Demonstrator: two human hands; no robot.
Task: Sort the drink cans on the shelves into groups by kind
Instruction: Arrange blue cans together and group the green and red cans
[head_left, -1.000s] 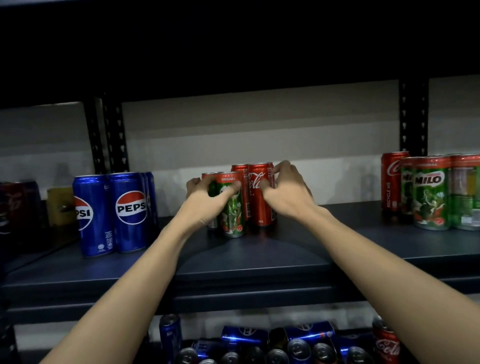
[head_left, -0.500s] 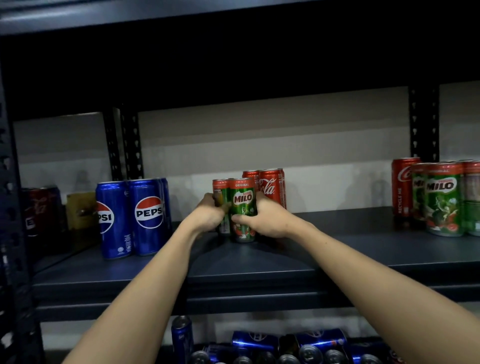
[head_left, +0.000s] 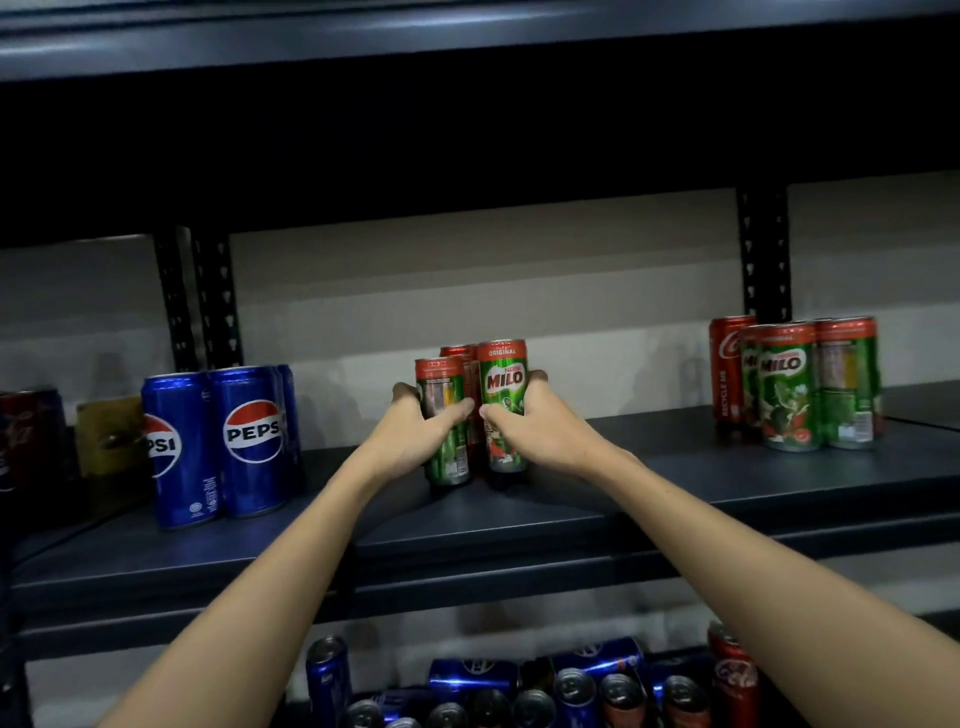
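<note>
Hands grasp side-by-side Milo cans mid-shelf (head_left: 571, 525): left hand (head_left: 415, 436) grips the left can (head_left: 444, 421), right hand (head_left: 535, 431) the right can (head_left: 503, 400).

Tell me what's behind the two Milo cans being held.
Red cans stand behind the two Milo cans; only their tops show. Their labels and number are hidden.

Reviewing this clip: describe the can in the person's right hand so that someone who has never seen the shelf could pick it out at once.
Look at the dark middle shelf, between the blue Pepsi cans on the left and the Milo group on the right. At its centre two hands hold green cans side by side. The right hand grips the Milo can whose logo faces the camera; the left hand's can shows its back label.
</note>
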